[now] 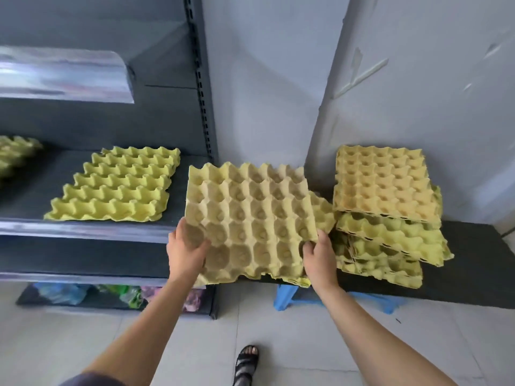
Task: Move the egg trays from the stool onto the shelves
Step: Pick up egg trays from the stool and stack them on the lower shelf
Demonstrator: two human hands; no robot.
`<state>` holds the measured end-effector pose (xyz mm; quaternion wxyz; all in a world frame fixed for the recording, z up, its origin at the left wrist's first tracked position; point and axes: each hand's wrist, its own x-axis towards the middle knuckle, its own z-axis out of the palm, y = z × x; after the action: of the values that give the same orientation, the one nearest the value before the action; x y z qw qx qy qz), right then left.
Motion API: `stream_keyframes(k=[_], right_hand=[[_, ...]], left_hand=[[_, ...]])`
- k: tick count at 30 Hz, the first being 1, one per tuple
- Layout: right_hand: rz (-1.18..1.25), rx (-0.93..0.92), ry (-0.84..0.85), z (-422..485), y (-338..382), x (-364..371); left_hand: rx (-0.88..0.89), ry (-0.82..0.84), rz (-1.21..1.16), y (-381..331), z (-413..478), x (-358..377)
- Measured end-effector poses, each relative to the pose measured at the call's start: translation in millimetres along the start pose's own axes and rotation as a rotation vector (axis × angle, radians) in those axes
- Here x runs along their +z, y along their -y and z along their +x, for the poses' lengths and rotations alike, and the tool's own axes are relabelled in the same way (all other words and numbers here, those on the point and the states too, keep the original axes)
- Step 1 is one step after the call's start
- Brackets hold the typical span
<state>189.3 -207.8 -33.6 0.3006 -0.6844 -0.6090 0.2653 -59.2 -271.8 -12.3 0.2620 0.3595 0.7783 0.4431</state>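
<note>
Now, left hand (pixel 186 253) in a pinch on egg tray (pixel 250 215); right hand (pixel 320 260) likewise, opposite corner

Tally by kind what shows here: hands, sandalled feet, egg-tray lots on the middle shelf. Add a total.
Hands: 2, left hand and right hand, both gripping the held tray
Sandalled feet: 1, the foot
Egg-tray lots on the middle shelf: 2, full tray and cut-off lot at left edge
Total: 5

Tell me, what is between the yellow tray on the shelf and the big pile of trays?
In the head view, the held tray lies there, gripped by the left hand and the right hand.
</note>
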Motion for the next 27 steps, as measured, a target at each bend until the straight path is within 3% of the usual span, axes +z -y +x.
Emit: stream_keyframes(k=[9, 18, 27], right_hand=[[0.01, -0.19, 0.228, -83.3, 91.5, 69.0], [0.013, -0.38, 0.376, -146.4, 218.6, 179.4], [0.072, -0.354, 0.396, -188.8, 324.4, 287.7]], left_hand=[[-0.075, -0.266, -0.009, 67.6, -59.3, -151.3], [-0.154, -0.502, -0.046, 136.8, -44.5, -294.2], [-0.145, -0.459, -0.019, 181.9, 26.2, -424.8]])
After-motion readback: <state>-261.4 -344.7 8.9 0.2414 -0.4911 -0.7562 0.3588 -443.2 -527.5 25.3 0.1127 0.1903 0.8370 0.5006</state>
